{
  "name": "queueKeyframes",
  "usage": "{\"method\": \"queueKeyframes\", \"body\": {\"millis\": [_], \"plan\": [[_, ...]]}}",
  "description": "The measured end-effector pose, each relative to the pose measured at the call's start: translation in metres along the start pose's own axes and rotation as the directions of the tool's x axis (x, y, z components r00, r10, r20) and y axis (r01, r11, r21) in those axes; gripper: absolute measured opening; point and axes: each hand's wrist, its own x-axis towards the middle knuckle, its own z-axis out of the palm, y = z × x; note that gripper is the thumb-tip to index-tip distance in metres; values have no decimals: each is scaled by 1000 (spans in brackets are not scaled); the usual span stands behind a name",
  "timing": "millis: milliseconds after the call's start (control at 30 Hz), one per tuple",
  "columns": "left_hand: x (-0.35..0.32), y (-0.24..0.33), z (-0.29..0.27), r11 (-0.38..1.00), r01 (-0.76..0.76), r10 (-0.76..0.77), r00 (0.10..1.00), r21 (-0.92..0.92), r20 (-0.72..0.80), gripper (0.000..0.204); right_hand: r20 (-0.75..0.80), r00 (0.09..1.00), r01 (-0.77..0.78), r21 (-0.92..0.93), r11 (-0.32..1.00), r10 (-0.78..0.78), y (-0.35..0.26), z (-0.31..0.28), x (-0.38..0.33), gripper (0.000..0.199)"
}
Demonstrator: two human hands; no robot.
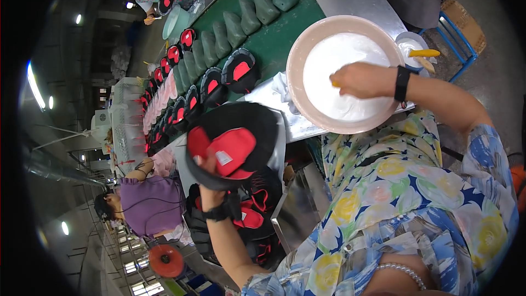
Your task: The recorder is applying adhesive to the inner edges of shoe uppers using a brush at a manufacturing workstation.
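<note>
My left hand (207, 165) is closed on a black shoe upper (257, 129) with a red lining and a small white label. The upper is tilted and slightly blurred, to the left of a large pinkish basin (296, 79). White liquid (348, 46) fills much of the basin. Over it, my right hand (364, 79) is closed around a yellow-handled tool (335, 84); only a bit of yellow shows, and its working end is hidden. Right of the basin, a small white tub (406, 43) holds a yellow-handled brush (424, 53).
On a green conveyor belt (296, 22) stand rows of grey-green shoe lasts (249, 16) and black-and-red uppers (240, 71). More uppers (255, 216) are piled below my left hand. Co-workers (150, 203) sit along the line. A blue-framed stool (463, 33) stands at far right.
</note>
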Motion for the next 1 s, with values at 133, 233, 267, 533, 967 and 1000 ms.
{"method": "queueKeyframes", "body": {"millis": [133,233,267,533,967,1000], "plan": [[59,57,46,494,327,-126,944,-806,306,41,-208,969,-83,226,971,132,-5,-57,-4,18],[97,110,67,414,503,-189,863,-759,469,33,-340,938,46,318,947,68,-19,-81,5,24],[104,119,73,428,502,-163,861,-752,482,33,-429,903,179,365,913,-6,-23,-87,5,26],[110,173,100,355,166,-64,986,-920,153,30,-456,854,-84,354,932,250,-16,-94,-7,35],[108,204,122,952,-297,206,799,-73,-565,44,-377,691,-58,822,567,617,-49,-40,-4,42],[108,211,118,922,-343,383,742,180,-550,43,-377,693,-56,822,567,615,-53,-38,-5,42]]}}
